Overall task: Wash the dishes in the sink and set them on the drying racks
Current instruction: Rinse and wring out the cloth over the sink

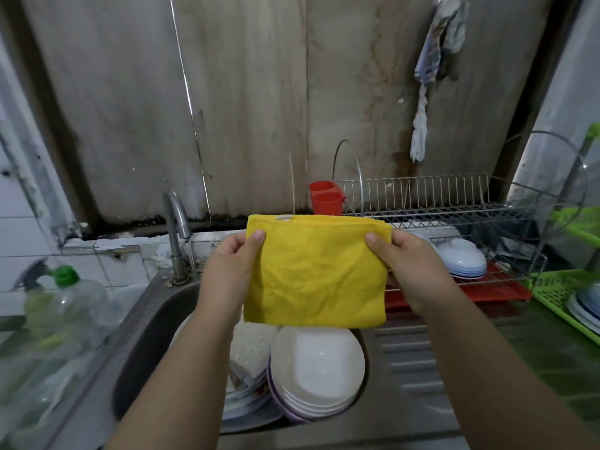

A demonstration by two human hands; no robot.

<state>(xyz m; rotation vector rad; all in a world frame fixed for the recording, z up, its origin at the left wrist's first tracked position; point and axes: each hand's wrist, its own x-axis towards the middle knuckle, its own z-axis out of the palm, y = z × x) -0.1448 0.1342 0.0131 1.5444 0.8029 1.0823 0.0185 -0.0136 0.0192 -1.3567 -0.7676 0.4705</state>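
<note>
Both hands, left [234,254] and right [409,254], pinch our yellow cloth [316,271] by its upper corners (stretched sideways); stacked bowls [316,368] lie directly below, equally near.

The yellow cloth [316,271] hides the sink's far half; left-side bottles [65,306] are blurred.

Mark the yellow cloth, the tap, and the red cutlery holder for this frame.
yellow cloth [316,271]: head view, middle of the folded face.
tap [177,216]: head view, the curved metal spout.
red cutlery holder [326,198]: head view, front wall at the wire rack's left end.
</note>
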